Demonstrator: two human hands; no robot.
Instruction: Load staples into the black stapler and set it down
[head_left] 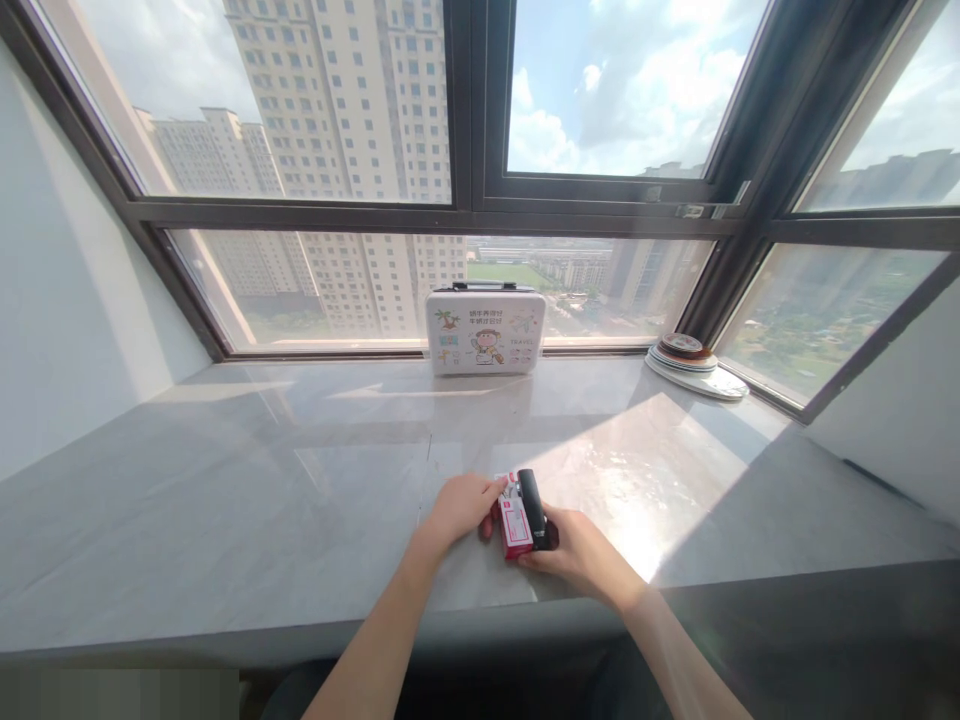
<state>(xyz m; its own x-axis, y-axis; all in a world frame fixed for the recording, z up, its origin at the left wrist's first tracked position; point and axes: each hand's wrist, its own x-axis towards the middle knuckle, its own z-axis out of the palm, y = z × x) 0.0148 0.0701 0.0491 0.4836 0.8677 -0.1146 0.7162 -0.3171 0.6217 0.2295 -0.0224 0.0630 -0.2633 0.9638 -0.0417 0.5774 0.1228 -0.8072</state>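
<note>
A small red and white box, the kind staples come in, is held just above or on the grey marbled sill; I cannot tell which. Against its right side lies a black stapler, its long body pointing away from me. My left hand grips the box from the left, with its thumb at the far end. From the right, my right hand is closed around the near part of the stapler, and its thumb reaches the box's near corner. Some fingers of both hands are hidden behind these things.
A white case with cartoon prints and a black handle stands upright against the window. In the right corner sits a stack of round plates or mats. The marbled sill ends at a front edge close to me.
</note>
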